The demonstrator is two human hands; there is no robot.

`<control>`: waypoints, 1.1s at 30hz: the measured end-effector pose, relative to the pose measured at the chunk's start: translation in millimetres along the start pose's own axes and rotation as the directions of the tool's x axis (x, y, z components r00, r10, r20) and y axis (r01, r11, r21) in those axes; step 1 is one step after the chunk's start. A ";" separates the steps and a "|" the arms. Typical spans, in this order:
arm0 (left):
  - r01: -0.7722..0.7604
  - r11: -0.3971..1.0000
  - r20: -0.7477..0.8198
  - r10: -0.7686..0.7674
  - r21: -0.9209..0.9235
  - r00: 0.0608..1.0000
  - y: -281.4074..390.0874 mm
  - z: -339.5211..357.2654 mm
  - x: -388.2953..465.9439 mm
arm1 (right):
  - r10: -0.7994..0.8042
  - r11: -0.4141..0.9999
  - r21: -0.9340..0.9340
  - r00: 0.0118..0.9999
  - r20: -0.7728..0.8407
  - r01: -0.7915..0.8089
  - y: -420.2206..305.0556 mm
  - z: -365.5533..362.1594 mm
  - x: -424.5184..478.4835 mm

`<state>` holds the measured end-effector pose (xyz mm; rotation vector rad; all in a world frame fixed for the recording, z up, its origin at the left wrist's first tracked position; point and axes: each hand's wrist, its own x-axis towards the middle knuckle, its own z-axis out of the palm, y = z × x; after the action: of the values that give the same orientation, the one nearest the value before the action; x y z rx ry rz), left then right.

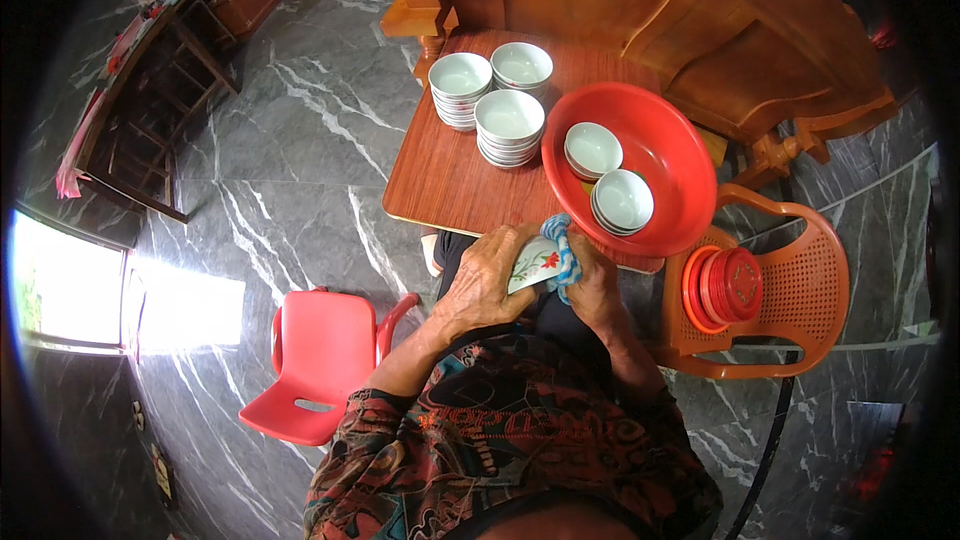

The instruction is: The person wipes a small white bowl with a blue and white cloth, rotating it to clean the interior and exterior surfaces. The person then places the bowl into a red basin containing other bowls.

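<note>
My left hand (487, 277) grips a white bowl (534, 264) with a red flower painted on its side, tilted on edge over my lap. In my right hand (598, 281) a blue-and-white striped cloth (561, 259) is pressed against the bowl's rim and base side. Just beyond my hands, a large red plastic basin (675, 165) rests on the wooden table (442, 191). Two short stacks of white bowls sit inside it, one nearer (624, 199) and one farther (593, 150). Left of the basin stand three taller stacks of white bowls (510, 120).
An orange plastic armchair (806, 285) on the right holds stacked red plastic dishes (731, 285). A red plastic chair (330, 345) stands at the left. Behind the table rises a carved wooden bench back (570, 0). A dark wooden rack (161, 105) stands farther left on the marbled floor (300, 142).
</note>
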<state>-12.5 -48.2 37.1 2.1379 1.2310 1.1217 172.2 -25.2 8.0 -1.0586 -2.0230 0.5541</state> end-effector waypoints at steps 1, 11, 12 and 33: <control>0.021 1.000 0.008 -0.021 -0.013 1.000 -2.4 1.2 -1.9 | -0.059 0.998 -0.005 0.998 0.014 0.059 -2.0 -1.7 2.5; 0.268 0.950 0.003 -0.271 -0.161 0.963 -8.4 10.7 -12.6 | 0.026 0.957 0.285 0.994 0.105 -0.055 -1.8 -0.2 5.6; 0.266 0.940 -0.017 -0.275 -0.212 0.961 -8.5 11.2 -12.8 | 0.063 0.961 0.269 0.997 0.033 -0.069 1.4 5.7 2.9; 0.057 0.995 -0.435 -0.087 -0.082 0.896 -20.6 25.5 -15.6 | 0.536 0.121 0.899 0.790 0.298 -0.422 9.9 62.8 -23.8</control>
<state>-6.6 -50.2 1.4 1.8265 1.4215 1.6481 135.8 -40.9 -47.0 -0.8520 -0.7620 1.7580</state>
